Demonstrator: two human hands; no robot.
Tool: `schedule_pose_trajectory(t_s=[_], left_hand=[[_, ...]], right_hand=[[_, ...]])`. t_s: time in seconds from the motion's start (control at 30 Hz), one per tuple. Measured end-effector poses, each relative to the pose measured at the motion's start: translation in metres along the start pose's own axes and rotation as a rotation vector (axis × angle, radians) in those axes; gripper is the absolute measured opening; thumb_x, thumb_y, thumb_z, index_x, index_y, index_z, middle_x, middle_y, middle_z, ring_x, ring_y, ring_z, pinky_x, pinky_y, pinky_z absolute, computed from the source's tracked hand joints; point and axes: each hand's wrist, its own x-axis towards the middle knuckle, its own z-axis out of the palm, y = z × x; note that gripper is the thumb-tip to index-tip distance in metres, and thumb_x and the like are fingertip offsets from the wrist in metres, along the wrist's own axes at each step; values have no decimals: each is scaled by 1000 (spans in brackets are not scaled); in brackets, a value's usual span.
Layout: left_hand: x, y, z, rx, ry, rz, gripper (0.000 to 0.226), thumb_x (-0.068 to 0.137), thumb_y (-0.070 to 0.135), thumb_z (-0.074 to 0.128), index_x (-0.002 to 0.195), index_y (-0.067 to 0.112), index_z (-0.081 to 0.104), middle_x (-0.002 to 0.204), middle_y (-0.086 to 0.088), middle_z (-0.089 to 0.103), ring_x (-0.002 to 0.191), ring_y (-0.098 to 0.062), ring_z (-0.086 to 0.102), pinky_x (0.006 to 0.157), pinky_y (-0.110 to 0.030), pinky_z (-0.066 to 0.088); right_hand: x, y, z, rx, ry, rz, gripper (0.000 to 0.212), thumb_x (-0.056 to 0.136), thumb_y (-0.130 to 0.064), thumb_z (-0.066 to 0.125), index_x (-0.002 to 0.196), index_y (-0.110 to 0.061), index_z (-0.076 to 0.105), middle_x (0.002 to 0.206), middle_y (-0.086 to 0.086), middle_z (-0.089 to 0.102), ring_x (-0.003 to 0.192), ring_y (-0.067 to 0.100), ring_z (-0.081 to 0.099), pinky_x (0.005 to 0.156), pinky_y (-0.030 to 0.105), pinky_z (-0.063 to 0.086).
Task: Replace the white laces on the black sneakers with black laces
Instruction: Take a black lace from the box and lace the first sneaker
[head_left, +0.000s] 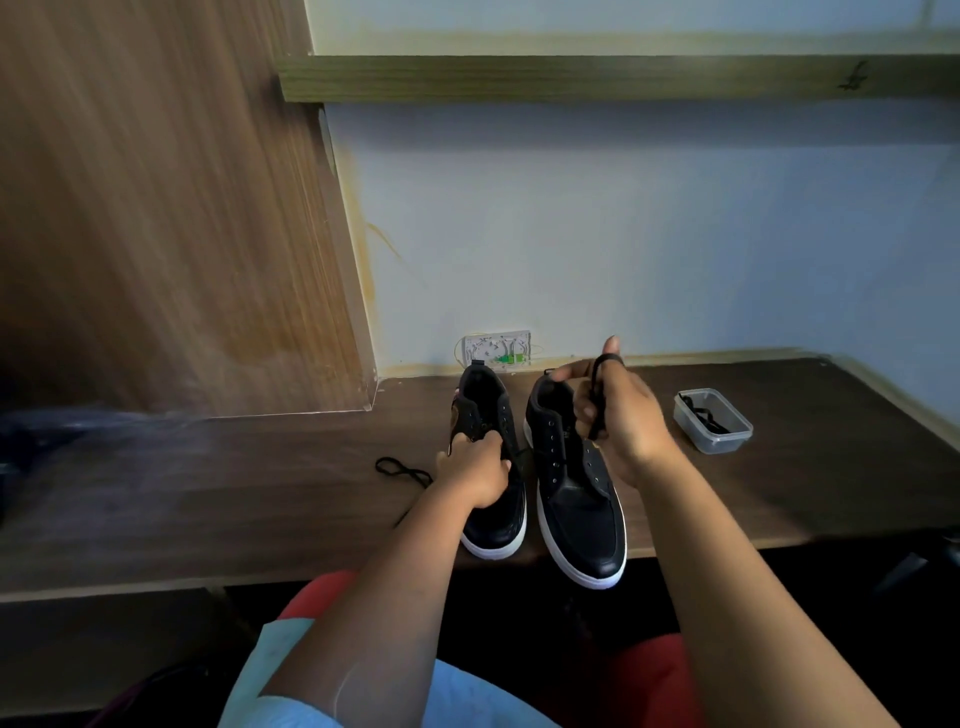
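Observation:
Two black sneakers with white soles stand side by side on the dark wooden desk, toes toward me: the left sneaker (493, 519) and the right sneaker (579, 514). My left hand (475, 470) grips the left sneaker at its lace area. My right hand (621, 415) is raised over the right sneaker and holds a bunched black lace (597, 400), looped over its fingers. The right sneaker's eyelets look bare. Another black lace (402, 472) trails on the desk left of the shoes and runs under my left hand.
A small clear plastic container (712, 420) with a black lace inside sits on the desk at the right. A white wall socket (496, 349) is behind the shoes. A wooden panel (171, 218) rises at left, and a shelf (597, 78) hangs above.

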Motion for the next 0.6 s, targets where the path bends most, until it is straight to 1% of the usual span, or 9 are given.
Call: schedule_pose_trajectory(t_s=[0.1, 0.2, 0.3, 0.37, 0.43, 0.47, 0.53, 0.57, 0.6], left_hand=[[-2, 2, -2, 5, -30, -32, 27, 98, 40, 43, 111, 18, 49, 124, -12, 51, 123, -32, 37, 98, -46, 32], [-4, 5, -6, 60, -74, -20, 21, 100, 35, 42, 102, 17, 52, 120, -10, 53, 122, -31, 35, 98, -44, 33], [-3, 2, -6, -22, -9, -51, 18, 98, 31, 43, 87, 24, 55, 115, -8, 55, 112, -31, 44, 89, -39, 37], [-4, 1, -9, -149, -11, -71, 22, 97, 26, 44, 81, 22, 59, 107, -8, 62, 101, -29, 55, 83, -39, 46], [-2, 3, -14, -334, -62, -112, 24, 97, 19, 43, 90, 9, 63, 98, -10, 66, 90, -27, 62, 78, -37, 50], [-4, 5, -20, -477, -77, -155, 23, 97, 16, 42, 91, 5, 61, 93, -9, 66, 81, -22, 63, 72, -34, 50], [-9, 9, -35, -744, -119, -253, 21, 98, 14, 39, 84, 9, 55, 78, -3, 64, 60, -11, 58, 57, -25, 47], [-13, 8, -44, -821, -147, -293, 24, 98, 16, 38, 80, 12, 53, 70, 0, 64, 55, -9, 56, 56, -25, 45], [-16, 6, -52, -874, -177, -318, 27, 98, 20, 39, 75, 15, 53, 63, 2, 65, 55, -10, 56, 61, -25, 42]], right_hand=[[-2, 2, 2, 16, -21, 26, 68, 100, -54, 26, 96, 1, 65, 50, 0, 31, 44, 11, 23, 43, 23, 19], [0, -2, 1, 27, -32, -4, 66, 100, -55, 27, 94, -2, 65, 51, 1, 31, 43, 11, 23, 42, 23, 21], [1, -1, -1, 36, -35, -20, 65, 100, -54, 28, 93, 0, 65, 50, 1, 31, 41, 10, 25, 40, 20, 23], [1, 2, -1, 12, -37, -23, 65, 100, -53, 29, 95, 1, 65, 51, 2, 33, 41, 9, 27, 40, 19, 25], [1, 3, -1, -28, -20, -24, 61, 101, -50, 32, 92, -1, 66, 53, 2, 35, 42, 9, 30, 41, 18, 27], [2, 3, 0, -40, 2, -25, 56, 101, -48, 35, 89, -4, 67, 54, 2, 37, 43, 9, 32, 42, 19, 27], [4, -1, 2, -53, 40, -24, 49, 102, -41, 38, 86, -7, 68, 56, 3, 41, 45, 10, 33, 44, 22, 26], [5, -5, 3, -66, 49, -19, 48, 103, -40, 37, 87, -7, 69, 57, 3, 44, 45, 11, 33, 44, 23, 26], [4, -9, 5, -86, 54, -16, 49, 103, -40, 36, 89, -6, 69, 57, 4, 46, 44, 11, 34, 45, 24, 26]])
